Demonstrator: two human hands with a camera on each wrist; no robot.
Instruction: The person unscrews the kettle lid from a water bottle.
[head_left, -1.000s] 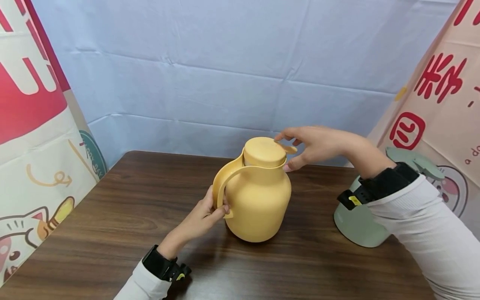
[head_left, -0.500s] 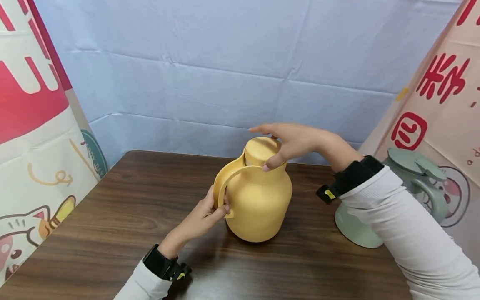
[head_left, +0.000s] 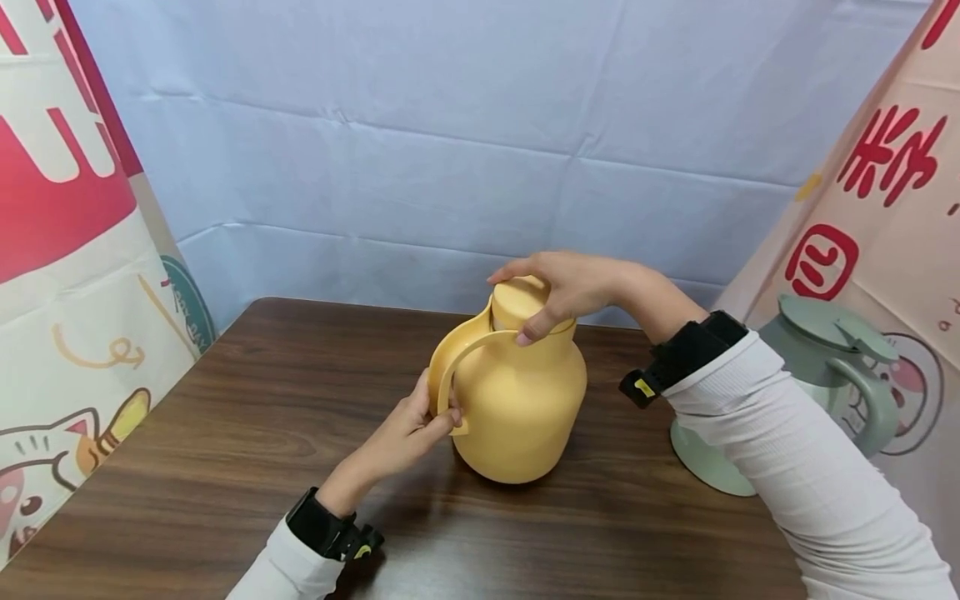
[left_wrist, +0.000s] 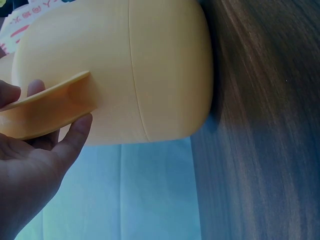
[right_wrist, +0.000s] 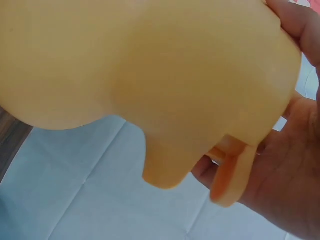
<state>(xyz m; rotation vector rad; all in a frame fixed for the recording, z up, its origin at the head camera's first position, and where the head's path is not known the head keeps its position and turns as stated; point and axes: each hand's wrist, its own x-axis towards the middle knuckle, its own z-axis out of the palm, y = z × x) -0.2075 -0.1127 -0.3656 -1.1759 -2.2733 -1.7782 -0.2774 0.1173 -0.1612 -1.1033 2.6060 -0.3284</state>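
A yellow thermos jug stands upright on the dark wooden table. My left hand grips its loop handle low down; the left wrist view shows fingers and thumb on both sides of the handle. Over the top, my right hand spans the round lid, its thumb at the near side of the neck and its other fingers reaching past the far side. In the right wrist view a lid tab sticks out beside the palm, near the spout.
A green jug with a handle stands at the right, partly hidden behind my right sleeve. Pale blue cloth hangs behind the table. Printed cloths hang at both sides.
My right hand has moved left from the lid's right edge to over the lid, then settled lower round it. The left hand and the yellow jug have stayed in place.
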